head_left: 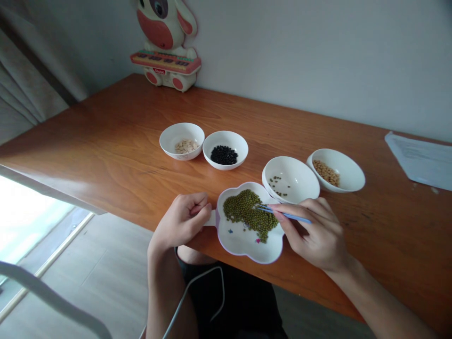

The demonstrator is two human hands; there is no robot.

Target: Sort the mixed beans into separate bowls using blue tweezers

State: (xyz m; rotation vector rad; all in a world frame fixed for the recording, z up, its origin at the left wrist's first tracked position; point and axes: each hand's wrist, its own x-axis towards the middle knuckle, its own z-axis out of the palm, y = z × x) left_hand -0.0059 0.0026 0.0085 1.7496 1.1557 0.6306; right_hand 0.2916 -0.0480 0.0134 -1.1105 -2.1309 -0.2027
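Green beans (243, 207): where are they found?

– Heaped in the flower-shaped dish (236, 242), mostly toward its far side, near the bench's (123, 141) near edge. A few are also seen in the near right bowl (300, 175), just beside the dish.

And the left hand (183, 219)?

– Curled closed about the dish's handle (212, 218), the grip partly hidden. Steadiness is presumably gained by this hold.

The right hand (318, 235)?

– Thumb and fingers pinched on a slim blue tool (294, 217), its tips lowered among the beans. Whether a bean is caught there cannot be told. The tool is gripped well forward, perhaps for finer control.

The remaining bowls?

– Set farther off: pale seeds (186, 146) in the far left bowl (169, 141), black beans (224, 155) in the middle bowl (240, 142), tan beans (326, 173) in the far right bowl (349, 172). Each kind is contained apart, likely so that mixing is avoided.
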